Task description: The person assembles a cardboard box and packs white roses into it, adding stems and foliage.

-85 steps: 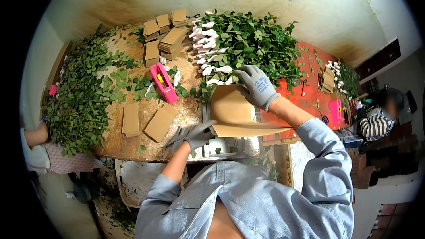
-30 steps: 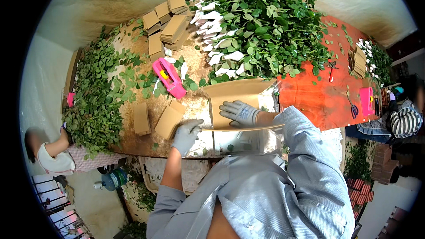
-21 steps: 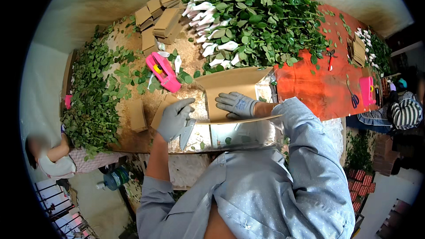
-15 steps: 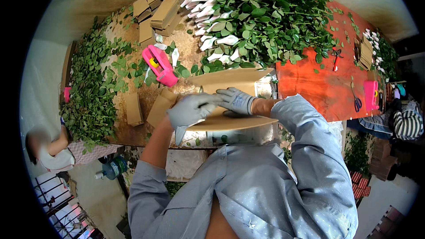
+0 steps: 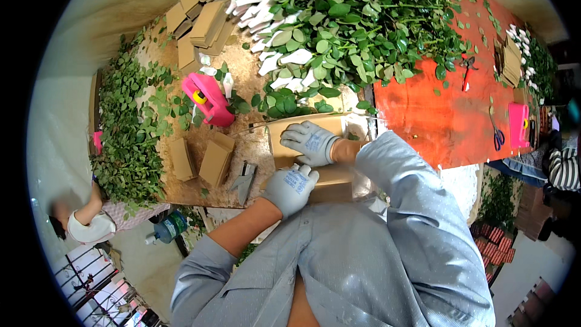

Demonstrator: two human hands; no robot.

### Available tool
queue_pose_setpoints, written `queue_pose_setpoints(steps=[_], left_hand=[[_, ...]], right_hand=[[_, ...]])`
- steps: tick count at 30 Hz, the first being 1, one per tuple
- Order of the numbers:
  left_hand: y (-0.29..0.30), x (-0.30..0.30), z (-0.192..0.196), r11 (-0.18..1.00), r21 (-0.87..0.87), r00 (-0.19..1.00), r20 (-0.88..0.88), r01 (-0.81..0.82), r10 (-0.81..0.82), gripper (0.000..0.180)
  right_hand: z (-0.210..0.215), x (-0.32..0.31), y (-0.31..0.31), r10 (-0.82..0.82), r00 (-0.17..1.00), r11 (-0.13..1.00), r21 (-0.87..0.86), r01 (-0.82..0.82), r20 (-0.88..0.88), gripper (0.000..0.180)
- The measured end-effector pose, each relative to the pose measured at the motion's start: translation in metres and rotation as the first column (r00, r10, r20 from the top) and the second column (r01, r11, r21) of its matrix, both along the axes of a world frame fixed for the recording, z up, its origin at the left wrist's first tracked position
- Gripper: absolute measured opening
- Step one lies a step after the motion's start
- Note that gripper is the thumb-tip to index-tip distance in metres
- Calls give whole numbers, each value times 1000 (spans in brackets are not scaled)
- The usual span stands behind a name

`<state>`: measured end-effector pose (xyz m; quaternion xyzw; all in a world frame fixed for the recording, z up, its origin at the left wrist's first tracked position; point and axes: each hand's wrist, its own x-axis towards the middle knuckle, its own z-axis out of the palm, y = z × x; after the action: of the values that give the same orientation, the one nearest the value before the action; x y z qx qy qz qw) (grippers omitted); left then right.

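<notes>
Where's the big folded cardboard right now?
In the head view, the big folded cardboard is near the middle, right of the grey tool, under the right hand, with the left hand at its near side.

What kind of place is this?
Likely a flower-packing workroom: leafy stems with white-wrapped ends heaped on a worktable, stacked cardboard pieces and a pink tape dispenser alongside.
</notes>
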<state>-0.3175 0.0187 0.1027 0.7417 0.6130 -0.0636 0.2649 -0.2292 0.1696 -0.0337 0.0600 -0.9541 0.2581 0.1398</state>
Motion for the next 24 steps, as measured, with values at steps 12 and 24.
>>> queue_pose_setpoints(steps=[12, 24], left_hand=[[-25, 10, -13, 993, 118, 1000, 8, -25, 24, 16], [10, -36, 3, 955, -269, 863, 504, 125, 29, 40]], right_hand=[[-1, -1, -12, 18, 982, 997, 77, -33, 186, 64], [-4, 1, -21, -29, 972, 995, 101, 6, 234, 69]])
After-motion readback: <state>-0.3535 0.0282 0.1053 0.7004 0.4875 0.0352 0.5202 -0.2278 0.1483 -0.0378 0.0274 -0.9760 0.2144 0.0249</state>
